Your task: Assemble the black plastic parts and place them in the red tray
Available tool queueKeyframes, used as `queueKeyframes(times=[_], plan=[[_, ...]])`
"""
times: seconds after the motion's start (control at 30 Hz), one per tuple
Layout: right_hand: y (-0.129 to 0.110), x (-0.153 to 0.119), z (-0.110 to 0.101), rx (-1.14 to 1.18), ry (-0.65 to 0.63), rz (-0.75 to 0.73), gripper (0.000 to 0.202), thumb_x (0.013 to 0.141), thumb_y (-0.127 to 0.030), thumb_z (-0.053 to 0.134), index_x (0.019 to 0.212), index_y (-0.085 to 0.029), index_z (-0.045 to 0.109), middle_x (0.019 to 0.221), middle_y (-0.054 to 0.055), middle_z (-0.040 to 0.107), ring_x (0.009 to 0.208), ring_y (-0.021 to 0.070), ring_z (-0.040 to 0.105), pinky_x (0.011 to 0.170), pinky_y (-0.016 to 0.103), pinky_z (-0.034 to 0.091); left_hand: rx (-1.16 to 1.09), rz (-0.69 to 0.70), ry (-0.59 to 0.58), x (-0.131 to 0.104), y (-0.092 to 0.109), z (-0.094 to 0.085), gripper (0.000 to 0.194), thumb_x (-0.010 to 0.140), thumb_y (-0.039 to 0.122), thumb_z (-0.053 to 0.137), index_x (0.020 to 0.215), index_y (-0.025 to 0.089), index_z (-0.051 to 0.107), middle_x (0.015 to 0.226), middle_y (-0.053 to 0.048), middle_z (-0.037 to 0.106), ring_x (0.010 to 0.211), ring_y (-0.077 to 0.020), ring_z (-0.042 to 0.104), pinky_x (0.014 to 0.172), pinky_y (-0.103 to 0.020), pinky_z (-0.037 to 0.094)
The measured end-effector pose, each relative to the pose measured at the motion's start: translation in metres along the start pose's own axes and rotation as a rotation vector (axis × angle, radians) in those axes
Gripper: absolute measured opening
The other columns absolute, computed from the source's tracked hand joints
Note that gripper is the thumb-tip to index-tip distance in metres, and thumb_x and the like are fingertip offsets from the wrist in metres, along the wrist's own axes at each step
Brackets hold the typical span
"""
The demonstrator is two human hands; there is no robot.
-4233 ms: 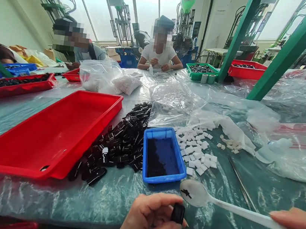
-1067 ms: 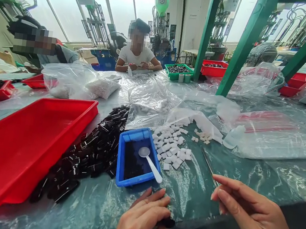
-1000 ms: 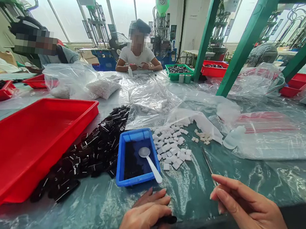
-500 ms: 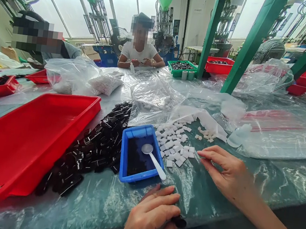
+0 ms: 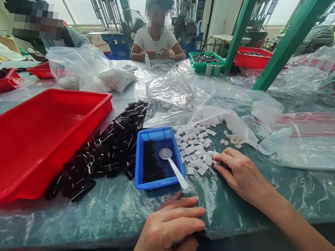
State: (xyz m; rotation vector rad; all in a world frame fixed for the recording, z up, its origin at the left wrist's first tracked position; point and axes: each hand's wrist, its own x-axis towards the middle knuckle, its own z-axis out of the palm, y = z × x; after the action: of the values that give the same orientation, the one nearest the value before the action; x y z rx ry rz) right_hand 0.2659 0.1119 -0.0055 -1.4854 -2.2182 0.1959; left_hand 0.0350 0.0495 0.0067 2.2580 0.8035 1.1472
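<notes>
My left hand (image 5: 172,229) is curled at the table's front edge, its fingers bent round a black piece that is nearly hidden against the dark background. At the right side of the loose white squares (image 5: 199,145), my right hand (image 5: 235,169) has thumb and fingertips closed on a white square (image 5: 215,162). Left of the squares is a blue tray (image 5: 138,167) with dark contents. A white spoon (image 5: 176,172) lies across it, its handle over the rim. Glossy black pieces (image 5: 105,154) are heaped left of the tray.
A large red tray (image 5: 30,136) stands at the left. Small beige pieces (image 5: 232,140) lie beyond my right hand, near plastic bags (image 5: 322,142). Across the table sit a person in a white shirt (image 5: 155,41) and another person at the left. Green posts (image 5: 289,47) rise at the back right.
My right hand has moved to the edge of the white squares and closed on one. The black piece in my left hand shows less. The camera view has tilted down slightly.
</notes>
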Motion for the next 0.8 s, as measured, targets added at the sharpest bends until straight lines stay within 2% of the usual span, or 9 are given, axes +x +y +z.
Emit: queueKeyframes(times=[0.17, 0.27, 0.33, 0.4, 0.5, 0.6, 0.7, 0.8], plan=[[0.0, -0.002, -0.001, -0.005, 0.069, -0.024, 0.021, 0.094, -0.019, 0.044, 0.086, -0.018, 0.063, 0.084, 0.006, 0.057, 0.076, 0.0197, 0.055, 0.071, 0.035, 0.048, 0.023, -0.055, 0.006, -0.002, 0.001, 0.004, 0.027, 0.067, -0.002, 0.065, 0.084, 0.018, 0.07, 0.089, -0.006, 0.081, 0.091, -0.0288, 0.074, 0.09, -0.05, 0.054], [-0.015, -0.015, -0.012, 0.026, 0.154, -0.053, 0.021, 0.095, -0.02, 0.043, 0.09, -0.018, 0.063, 0.089, 0.008, 0.059, 0.08, 0.0192, 0.058, 0.072, 0.033, 0.049, 0.024, -0.101, 0.013, -0.002, 0.0, 0.008, 0.025, 0.068, -0.002, 0.067, 0.082, 0.017, 0.071, 0.086, -0.006, 0.081, 0.088, -0.0301, 0.075, 0.088, -0.054, 0.055], [-0.033, -0.027, -0.022, 0.12, 0.175, -0.09, 0.018, 0.095, -0.019, 0.045, 0.096, -0.018, 0.063, 0.091, 0.006, 0.061, 0.079, 0.0148, 0.06, 0.067, 0.025, 0.05, 0.024, -0.108, 0.01, -0.002, 0.0, 0.008, 0.023, 0.068, -0.002, 0.066, 0.081, 0.016, 0.071, 0.087, -0.008, 0.081, 0.088, -0.0314, 0.075, 0.086, -0.056, 0.055], [-0.053, -0.038, -0.029, 0.372, 0.138, -0.113, 0.015, 0.092, -0.014, 0.051, 0.097, -0.021, 0.063, 0.087, 0.002, 0.063, 0.074, 0.0108, 0.061, 0.063, 0.018, 0.05, 0.028, -0.11, -0.007, -0.002, 0.0, 0.008, 0.022, 0.068, -0.001, 0.066, 0.081, 0.015, 0.072, 0.09, -0.011, 0.08, 0.089, -0.0323, 0.074, 0.085, -0.056, 0.056], [-0.076, -0.048, -0.03, 0.575, 0.118, -0.191, 0.018, 0.088, -0.007, 0.055, 0.098, -0.021, 0.062, 0.083, 0.001, 0.065, 0.074, 0.0113, 0.063, 0.066, 0.019, 0.052, 0.045, -0.126, -0.038, -0.002, 0.001, 0.007, 0.025, 0.067, -0.001, 0.067, 0.084, 0.016, 0.074, 0.092, -0.011, 0.08, 0.092, -0.0315, 0.074, 0.086, -0.052, 0.056], [-0.084, -0.051, -0.023, 0.538, 0.14, -0.28, 0.016, 0.089, -0.008, 0.053, 0.096, -0.018, 0.062, 0.079, 0.003, 0.065, 0.072, 0.0135, 0.06, 0.067, 0.025, 0.051, 0.075, -0.137, -0.069, -0.003, 0.0, 0.006, 0.025, 0.068, 0.002, 0.07, 0.087, 0.017, 0.075, 0.094, -0.01, 0.08, 0.093, -0.0306, 0.074, 0.088, -0.051, 0.056], [-0.081, -0.05, -0.014, 0.432, 0.183, -0.351, 0.017, 0.093, -0.011, 0.047, 0.091, -0.017, 0.063, 0.073, 0.003, 0.063, 0.066, 0.0133, 0.057, 0.065, 0.028, 0.049, 0.101, -0.122, -0.11, -0.006, -0.005, 0.006, 0.022, 0.071, 0.006, 0.071, 0.09, 0.018, 0.074, 0.098, -0.01, 0.079, 0.095, -0.0297, 0.073, 0.091, -0.05, 0.054], [-0.078, -0.046, -0.009, 0.349, 0.251, -0.385, 0.024, 0.097, -0.024, 0.045, 0.085, -0.021, 0.065, 0.069, 0.003, 0.062, 0.063, 0.0138, 0.057, 0.065, 0.029, 0.048, 0.127, -0.077, -0.17, -0.011, -0.017, 0.004, 0.024, 0.074, 0.008, 0.07, 0.095, 0.02, 0.072, 0.103, -0.006, 0.078, 0.101, -0.0264, 0.071, 0.095, -0.044, 0.052]])
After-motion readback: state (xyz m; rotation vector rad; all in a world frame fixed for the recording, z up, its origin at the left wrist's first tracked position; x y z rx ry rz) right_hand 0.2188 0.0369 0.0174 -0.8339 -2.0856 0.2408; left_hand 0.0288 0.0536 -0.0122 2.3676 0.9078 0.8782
